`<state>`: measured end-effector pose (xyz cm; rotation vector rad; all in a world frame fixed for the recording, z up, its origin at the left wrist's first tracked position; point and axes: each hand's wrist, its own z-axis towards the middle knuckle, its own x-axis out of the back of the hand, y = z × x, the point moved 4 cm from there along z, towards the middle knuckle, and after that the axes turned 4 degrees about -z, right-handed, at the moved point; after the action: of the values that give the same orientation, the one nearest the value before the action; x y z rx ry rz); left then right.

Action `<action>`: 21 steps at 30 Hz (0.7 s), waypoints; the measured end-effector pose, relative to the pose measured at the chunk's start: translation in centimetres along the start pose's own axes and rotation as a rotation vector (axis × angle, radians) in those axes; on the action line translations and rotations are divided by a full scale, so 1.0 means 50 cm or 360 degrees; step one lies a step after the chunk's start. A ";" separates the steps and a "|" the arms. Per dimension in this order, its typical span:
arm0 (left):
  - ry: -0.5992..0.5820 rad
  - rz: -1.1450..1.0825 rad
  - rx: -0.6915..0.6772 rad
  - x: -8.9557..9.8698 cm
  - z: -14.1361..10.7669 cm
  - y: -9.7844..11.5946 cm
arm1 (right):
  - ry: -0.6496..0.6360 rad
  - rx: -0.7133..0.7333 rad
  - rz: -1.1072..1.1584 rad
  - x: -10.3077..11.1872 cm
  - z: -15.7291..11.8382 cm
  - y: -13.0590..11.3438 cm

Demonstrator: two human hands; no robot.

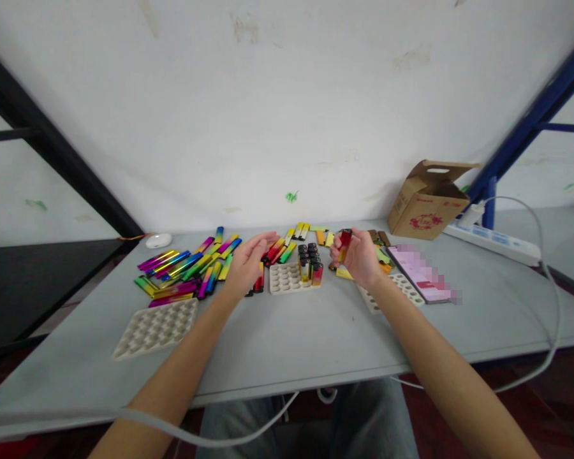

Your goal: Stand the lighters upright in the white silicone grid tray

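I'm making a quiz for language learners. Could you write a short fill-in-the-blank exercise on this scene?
The held lighter is in the person's ____ hand.
Of three trays, the upright lighters stand in the ____ one.
The leftmost tray is ____, holding no lighters.
The cardboard box stands ____, not closed.

right; middle; empty; open

Cardboard box (423,207) beside white power strip (495,243)

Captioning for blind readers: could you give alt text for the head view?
Right hand holding a red lighter over a gray table; open left hand near loose colorful lighters, with a tray of upright lighters between.
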<state>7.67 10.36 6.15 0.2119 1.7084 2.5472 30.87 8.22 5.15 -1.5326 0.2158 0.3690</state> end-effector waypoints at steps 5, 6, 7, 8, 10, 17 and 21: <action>0.0011 0.0356 -0.0069 0.014 -0.011 -0.001 | 0.0151 -0.0045 -0.0041 0.018 0.007 0.004; 0.0005 0.0370 -0.0071 0.011 -0.013 -0.001 | 0.0167 -0.0069 -0.0049 0.020 0.009 0.006; -0.0002 0.0374 -0.0077 0.007 -0.016 -0.001 | 0.0175 -0.0101 -0.0053 0.021 0.010 0.009; -0.0010 0.0373 -0.0089 0.004 -0.018 -0.001 | 0.0181 -0.0135 -0.0054 0.022 0.011 0.012; -0.0036 0.0382 -0.0131 -0.003 -0.023 -0.001 | 0.0219 -0.0182 -0.0051 0.023 0.012 0.017; -0.0130 0.0557 -0.0255 -0.012 -0.033 -0.003 | 0.0306 -0.0142 -0.0089 0.024 0.014 0.019; -0.0116 0.0574 -0.0228 -0.010 -0.033 -0.004 | 0.0303 -0.0174 -0.0132 0.019 0.013 0.022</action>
<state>7.93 8.86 5.29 0.6488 1.5749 2.8528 31.28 8.97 3.78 -1.6806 0.2836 0.1713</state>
